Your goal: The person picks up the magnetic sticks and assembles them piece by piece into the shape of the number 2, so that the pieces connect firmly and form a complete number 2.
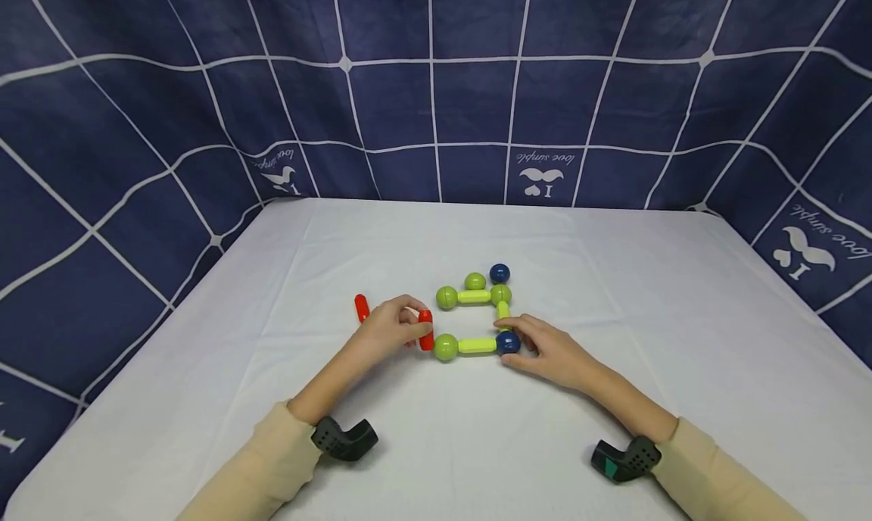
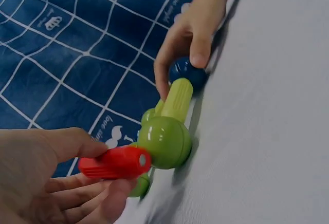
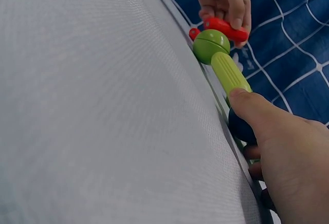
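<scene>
- so the red stick is just beside the near green ball, pinched in the left hand
- right hand has thumb and fingers around a blue ball, joined to that green one by a yellow-green stick
- another red stick lies past the left hand, on white cloth

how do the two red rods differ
The pinched red rod is in the left hand; the other red rod lies on the white table. In the head view, the pinched rod runs almost straight up the picture, while the other slants. Both are red.
</scene>
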Tool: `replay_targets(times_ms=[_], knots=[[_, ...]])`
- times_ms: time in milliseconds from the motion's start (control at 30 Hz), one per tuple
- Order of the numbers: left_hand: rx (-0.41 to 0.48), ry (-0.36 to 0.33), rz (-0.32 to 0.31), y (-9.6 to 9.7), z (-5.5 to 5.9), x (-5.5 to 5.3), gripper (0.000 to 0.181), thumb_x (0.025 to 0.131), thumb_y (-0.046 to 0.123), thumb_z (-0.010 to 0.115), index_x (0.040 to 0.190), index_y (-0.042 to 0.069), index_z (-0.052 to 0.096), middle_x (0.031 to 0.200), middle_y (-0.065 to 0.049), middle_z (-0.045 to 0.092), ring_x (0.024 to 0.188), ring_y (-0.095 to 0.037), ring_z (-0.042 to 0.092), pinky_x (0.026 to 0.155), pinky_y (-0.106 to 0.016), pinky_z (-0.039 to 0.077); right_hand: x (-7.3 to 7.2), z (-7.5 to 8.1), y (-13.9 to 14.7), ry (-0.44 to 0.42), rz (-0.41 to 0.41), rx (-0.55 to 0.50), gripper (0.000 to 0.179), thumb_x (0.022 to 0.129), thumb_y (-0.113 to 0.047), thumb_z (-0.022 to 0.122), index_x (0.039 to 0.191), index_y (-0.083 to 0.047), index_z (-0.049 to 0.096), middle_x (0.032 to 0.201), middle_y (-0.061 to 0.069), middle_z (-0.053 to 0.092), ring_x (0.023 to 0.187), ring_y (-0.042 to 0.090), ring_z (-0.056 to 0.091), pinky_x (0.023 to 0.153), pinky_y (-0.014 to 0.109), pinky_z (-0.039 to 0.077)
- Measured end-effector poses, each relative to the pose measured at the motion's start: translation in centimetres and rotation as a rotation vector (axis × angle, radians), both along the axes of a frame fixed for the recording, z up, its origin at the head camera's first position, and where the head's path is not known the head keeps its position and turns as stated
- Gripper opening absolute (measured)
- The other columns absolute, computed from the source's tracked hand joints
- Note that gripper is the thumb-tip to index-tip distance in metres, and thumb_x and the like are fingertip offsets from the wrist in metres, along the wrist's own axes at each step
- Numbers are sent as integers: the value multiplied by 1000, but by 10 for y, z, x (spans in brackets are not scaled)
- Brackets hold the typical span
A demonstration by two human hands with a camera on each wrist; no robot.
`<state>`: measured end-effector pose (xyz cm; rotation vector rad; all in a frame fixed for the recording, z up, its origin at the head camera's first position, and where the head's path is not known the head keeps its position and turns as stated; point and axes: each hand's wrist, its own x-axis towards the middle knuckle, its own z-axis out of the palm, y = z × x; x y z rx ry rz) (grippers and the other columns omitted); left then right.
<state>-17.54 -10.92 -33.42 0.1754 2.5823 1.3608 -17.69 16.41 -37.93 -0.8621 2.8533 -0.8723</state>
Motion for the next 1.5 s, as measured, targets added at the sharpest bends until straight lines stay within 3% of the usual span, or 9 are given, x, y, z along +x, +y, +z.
replay_targets(times_ms=[167, 333, 533, 800, 967, 1167, 1267, 1333, 1500], knots=[[105, -195, -161, -3, 1, 2, 53, 81, 15, 63, 126, 2, 39, 68, 0, 61, 55, -12, 55, 62, -24, 46, 0, -1, 0, -1, -5, 1, 49, 82, -44, 62, 125, -23, 50, 85, -9, 46, 73, 6, 41, 60, 20, 36], [155, -352, -246, -4, -3, 3, 66, 79, 12, 66, 134, 4, 30, 64, 0, 60, 52, -11, 54, 58, -22, 47, 0, -2, 0, -9, -12, -3, 50, 82, -44, 62, 125, -23, 49, 86, -9, 47, 74, 6, 41, 60, 20, 36], [203, -459, -245, 2, -9, 7, 73, 79, 10, 66, 138, 4, 24, 61, -2, 58, 49, -9, 54, 56, -20, 47, 0, -3, 1, -19, -22, -14, 50, 81, -45, 62, 125, -25, 49, 87, -9, 47, 74, 7, 42, 60, 20, 36], [228, -474, -161, 10, -13, 11, 70, 80, 8, 67, 137, 6, 27, 66, -6, 57, 51, -11, 58, 58, -21, 51, -2, -4, 1, -23, -30, -20, 49, 82, -44, 62, 125, -24, 49, 87, -9, 47, 74, 7, 42, 60, 20, 37], [164, -377, -169, 14, -17, 9, 63, 81, 17, 67, 132, 4, 33, 62, -4, 58, 48, -10, 55, 52, -20, 48, -2, -3, 1, -9, -30, -24, 48, 82, -42, 62, 125, -24, 49, 87, -8, 47, 74, 7, 42, 60, 20, 37], [-69, -10, -169, 19, -24, 5, 44, 79, 31, 69, 112, 6, 54, 64, 1, 50, 54, -11, 44, 50, -20, 35, -1, -3, 1, 0, -31, -11, 48, 84, -43, 60, 126, -24, 48, 90, -8, 49, 74, 7, 42, 60, 20, 37], [-94, 133, -184, 20, -28, 4, 35, 79, 31, 68, 106, 10, 59, 74, -1, 47, 65, -12, 43, 56, -22, 34, -2, -3, 1, -1, -28, -12, 48, 84, -44, 59, 126, -25, 48, 93, -7, 50, 74, 7, 42, 61, 20, 37], [-76, 189, -217, 20, -31, 2, 31, 80, 29, 67, 104, 12, 60, 80, -1, 48, 70, -12, 43, 60, -22, 36, -2, -2, 1, -2, -23, -19, 47, 84, -44, 59, 126, -25, 48, 92, -7, 49, 74, 7, 42, 61, 20, 37], [-18, 228, -264, 19, -39, -3, 23, 80, 29, 68, 99, 17, 62, 82, 2, 50, 74, -12, 43, 63, -22, 35, -6, 2, -1, -5, -27, -132, 40, 86, -35, 60, 122, -18, 54, 83, -5, 45, 69, 7, 41, 58, 21, 36]])
